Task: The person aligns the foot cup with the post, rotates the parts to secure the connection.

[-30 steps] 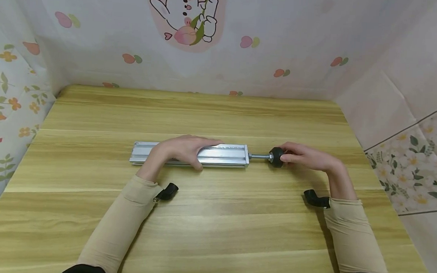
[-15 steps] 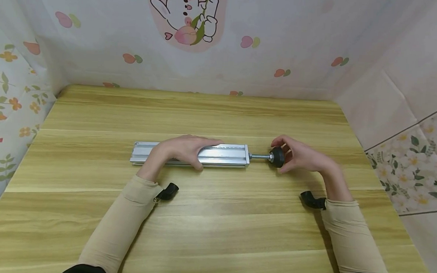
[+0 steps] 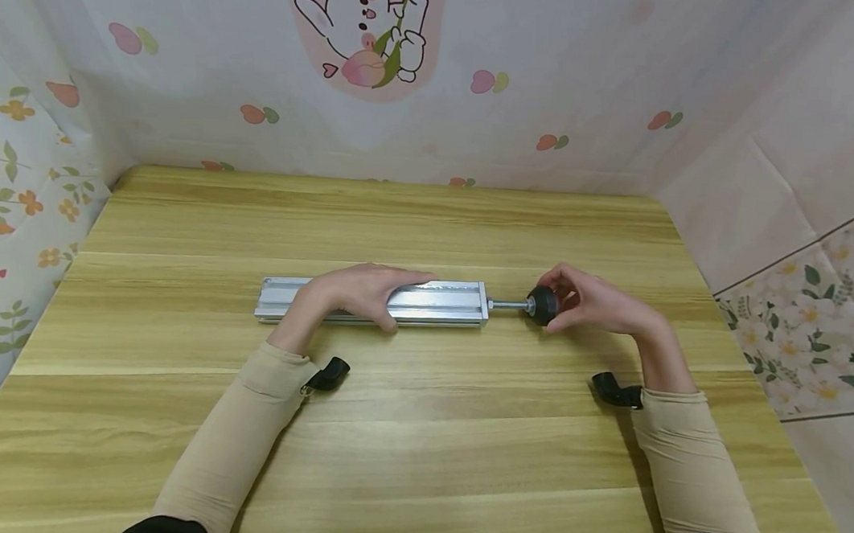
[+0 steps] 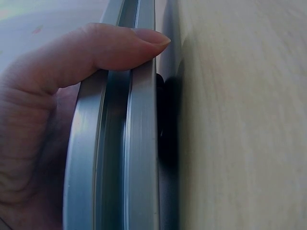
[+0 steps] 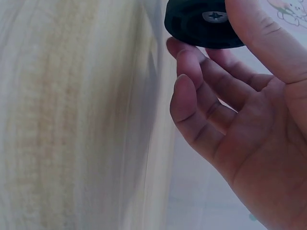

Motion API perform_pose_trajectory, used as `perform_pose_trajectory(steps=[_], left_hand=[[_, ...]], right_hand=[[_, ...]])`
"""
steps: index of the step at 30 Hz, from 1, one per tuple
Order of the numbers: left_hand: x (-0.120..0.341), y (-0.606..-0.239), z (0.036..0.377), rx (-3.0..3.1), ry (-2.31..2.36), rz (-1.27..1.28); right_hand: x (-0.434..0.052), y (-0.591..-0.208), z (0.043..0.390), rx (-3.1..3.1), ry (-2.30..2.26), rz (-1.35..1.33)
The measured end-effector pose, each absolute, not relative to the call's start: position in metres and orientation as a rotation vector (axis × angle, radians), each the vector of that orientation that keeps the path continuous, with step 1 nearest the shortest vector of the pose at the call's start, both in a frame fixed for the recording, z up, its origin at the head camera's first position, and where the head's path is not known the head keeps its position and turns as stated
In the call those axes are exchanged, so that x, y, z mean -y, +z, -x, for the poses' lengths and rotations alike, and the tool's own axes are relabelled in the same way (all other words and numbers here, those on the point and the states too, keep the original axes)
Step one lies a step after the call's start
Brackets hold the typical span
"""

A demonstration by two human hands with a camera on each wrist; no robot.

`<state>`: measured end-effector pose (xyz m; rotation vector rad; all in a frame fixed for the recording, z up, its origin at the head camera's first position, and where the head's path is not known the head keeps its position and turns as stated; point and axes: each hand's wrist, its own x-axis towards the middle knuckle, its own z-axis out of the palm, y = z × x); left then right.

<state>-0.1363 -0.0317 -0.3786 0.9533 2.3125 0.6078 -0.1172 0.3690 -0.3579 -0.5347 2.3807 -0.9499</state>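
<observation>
A silver aluminium extrusion profile lies lengthwise on the wooden table. Over its middle my left hand grips it from above; in the left wrist view the thumb bends across the profile's grooved side. A threaded rod with a nut sticks out of the profile's right end plate and carries a black round levelling foot. My right hand pinches this foot by its rim between thumb and fingers. The right wrist view shows the foot's underside with a cross-head screw at its centre.
The wooden table extends around the profile on all sides. A patterned white curtain rises behind the table, with more printed cloth at left and right. Black wrist mounts stick out from both sleeves.
My right hand loosened its fingers off the foot, shifted slightly left, then closed on the rim again and turned a little. The left hand and the profile stay where they were.
</observation>
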Motion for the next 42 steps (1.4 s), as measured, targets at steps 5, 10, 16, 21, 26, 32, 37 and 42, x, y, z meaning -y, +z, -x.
perform_pose_trajectory(steps=[5,10,16,21,26,32,37,42], left_hand=[[0.031,-0.378,0.136,-2.311,0.609,-0.959],[0.031,-0.379,0.136,-2.311,0.614,-0.965],[0.029,-0.379,0.136,-2.311,0.613,-0.966],[0.029,-0.377,0.136,-2.311,0.613,-0.955],[0.029,-0.378,0.135,-2.309,0.624,-0.956],[0.030,-0.379,0.135,-2.314,0.625,-0.964],[0.031,-0.380,0.135,-2.313,0.626,-0.965],[0.029,-0.380,0.136,-2.313,0.633,-0.954]], right_hand=[[-0.374,-0.359,0.118,-2.364,-0.937,0.567],[-0.379,-0.360,0.119,-2.374,-0.857,0.590],[-0.383,-0.362,0.118,-2.285,-0.880,0.573],[-0.382,-0.361,0.120,-2.244,-0.884,0.579],[-0.383,-0.357,0.121,-2.276,-0.834,0.566],[-0.380,-0.357,0.123,-2.293,-0.919,0.569],[-0.370,-0.362,0.125,-2.357,-0.902,0.595],[-0.367,-0.361,0.122,-2.392,-0.900,0.555]])
